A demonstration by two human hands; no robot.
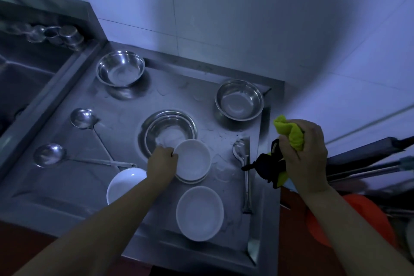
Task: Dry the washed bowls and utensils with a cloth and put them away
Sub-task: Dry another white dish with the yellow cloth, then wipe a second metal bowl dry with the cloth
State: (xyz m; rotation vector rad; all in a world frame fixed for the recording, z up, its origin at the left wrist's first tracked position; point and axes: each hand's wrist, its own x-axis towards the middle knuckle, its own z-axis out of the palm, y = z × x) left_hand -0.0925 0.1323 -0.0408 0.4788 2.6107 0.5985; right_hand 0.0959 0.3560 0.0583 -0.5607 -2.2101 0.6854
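Observation:
My left hand (pixel 163 157) grips the left rim of a white bowl (pixel 194 159) that sits on top of another white dish on the steel draining board (pixel 74 188). My right hand (pixel 305 152) holds a bunched yellow-green and black cloth (pixel 289 133) above the board's right edge. Two more white bowls lie nearby: one (pixel 199 213) in front, one (pixel 125 182) partly hidden under my left forearm. Steel bowls stand at the back left (pixel 120 68), back right (pixel 239 99) and centre (pixel 168 130). Two ladles (pixel 84 117) (pixel 49 154) lie on the left, a steel spoon (pixel 243 163) on the right.
A steel sink (pixel 24 74) adjoins the board on the left, with steel cups (pixel 67 34) on its back ledge. White tiled wall rises behind. To the right lie dark rods (pixel 369 163) and an orange object (pixel 349 219) below the counter edge.

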